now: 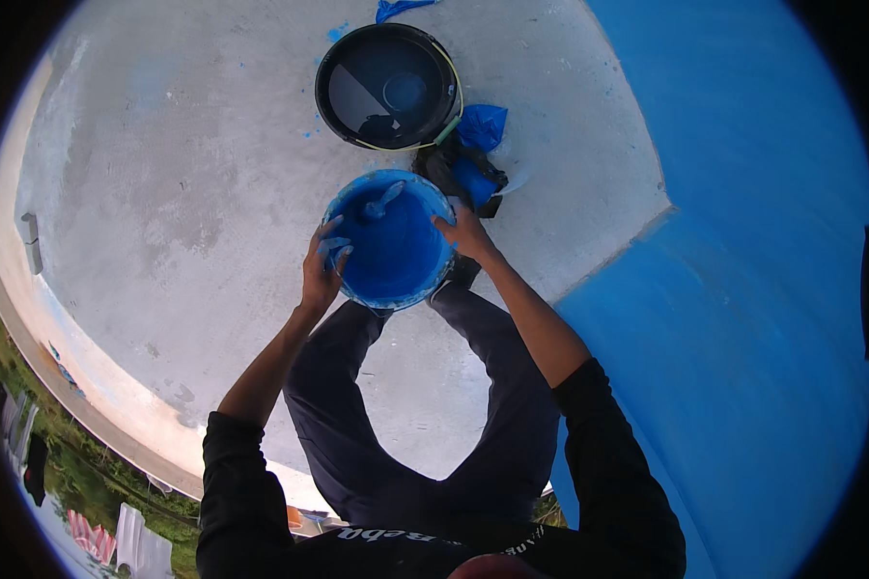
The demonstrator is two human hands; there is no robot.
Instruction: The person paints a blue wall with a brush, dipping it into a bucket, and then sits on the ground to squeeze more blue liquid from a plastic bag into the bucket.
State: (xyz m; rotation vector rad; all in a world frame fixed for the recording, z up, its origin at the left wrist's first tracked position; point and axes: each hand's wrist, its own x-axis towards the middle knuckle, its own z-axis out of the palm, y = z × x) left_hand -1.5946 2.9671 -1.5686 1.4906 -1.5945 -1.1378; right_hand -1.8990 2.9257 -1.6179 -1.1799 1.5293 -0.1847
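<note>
Between my knees stands a round bucket (393, 269) with blue paint inside and paint-smeared walls. My left hand (324, 262) grips its left rim, with pale blue smears on the fingers. On the opposite side, my right hand (466, 234) holds the right rim, fingers bent over the edge. Inside the bucket, near its far wall, rests a short, paint-coated thing with a pale handle-like end (386, 198); its kind is hard to make out. The undersides of both hands are hidden.
Just beyond stands a black bucket (333, 101) of dark liquid, its wire handle bearing a green grip. Crumpled blue plastic (483, 125) and a black bag (442, 169) lie beside it. A blue-painted surface (734, 289) borders the grey concrete floor (183, 212) at right; a ledge (116, 410) curves along the left.
</note>
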